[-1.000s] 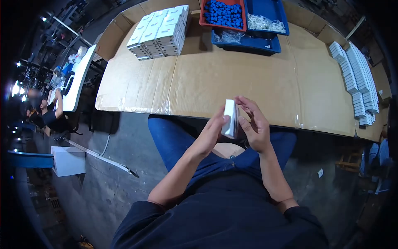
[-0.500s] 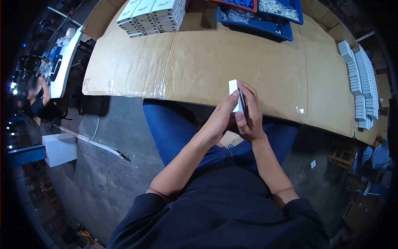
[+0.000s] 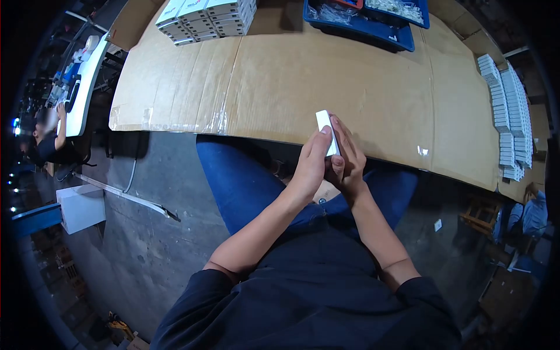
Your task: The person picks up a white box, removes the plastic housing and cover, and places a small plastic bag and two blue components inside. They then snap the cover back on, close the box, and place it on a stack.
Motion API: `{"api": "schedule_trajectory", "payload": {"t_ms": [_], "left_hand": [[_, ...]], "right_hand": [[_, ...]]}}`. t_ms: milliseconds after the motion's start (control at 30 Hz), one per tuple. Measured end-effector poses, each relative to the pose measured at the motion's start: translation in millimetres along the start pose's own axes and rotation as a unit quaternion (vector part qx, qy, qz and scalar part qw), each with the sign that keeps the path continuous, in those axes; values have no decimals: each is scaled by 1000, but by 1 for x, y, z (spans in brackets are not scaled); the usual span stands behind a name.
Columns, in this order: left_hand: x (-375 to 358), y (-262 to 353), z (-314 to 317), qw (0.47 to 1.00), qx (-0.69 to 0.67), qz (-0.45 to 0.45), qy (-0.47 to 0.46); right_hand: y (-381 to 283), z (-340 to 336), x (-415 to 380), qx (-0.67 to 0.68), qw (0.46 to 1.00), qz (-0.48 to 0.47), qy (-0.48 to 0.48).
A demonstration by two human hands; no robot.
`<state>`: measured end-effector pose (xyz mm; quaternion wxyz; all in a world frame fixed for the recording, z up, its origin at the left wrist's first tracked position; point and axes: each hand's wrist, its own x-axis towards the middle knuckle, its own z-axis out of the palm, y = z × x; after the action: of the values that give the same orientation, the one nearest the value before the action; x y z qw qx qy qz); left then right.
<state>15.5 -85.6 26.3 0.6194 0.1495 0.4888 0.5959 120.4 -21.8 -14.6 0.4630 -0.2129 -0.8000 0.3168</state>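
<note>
A small, slim white box is held between my two hands, just above the front edge of the cardboard-covered table. Its long narrow face points up at me and it leans slightly to the left. My left hand grips it from the left, with the thumb lying along the upper face. On the other side, my right hand has its fingers pressed flat together along the box and its thumb bent near the lower end. The lower part and both broad sides of the box are hidden by my hands.
White boxes are stacked at the table's back left. Blue trays hold small clear and white parts at the back. Rows of small white boxes line the right side. Another person sits at a white table on the far left.
Both hands and the box have shifted slightly left, and the box leans more. My right fingers have closed against it, covering the dark gap seen earlier. The view has also shifted a little.
</note>
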Motion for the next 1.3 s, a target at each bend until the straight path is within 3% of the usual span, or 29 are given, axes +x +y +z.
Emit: {"api": "schedule_trajectory", "payload": {"t_ms": [767,1300], "left_hand": [[2,-6,7,998,-1,41,46],[1,-6,0,999,-11,38,18]], "right_hand": [[2,-1,-2,-4,1000,16,-7],[4,2,1,67,997,32,-5]]}}
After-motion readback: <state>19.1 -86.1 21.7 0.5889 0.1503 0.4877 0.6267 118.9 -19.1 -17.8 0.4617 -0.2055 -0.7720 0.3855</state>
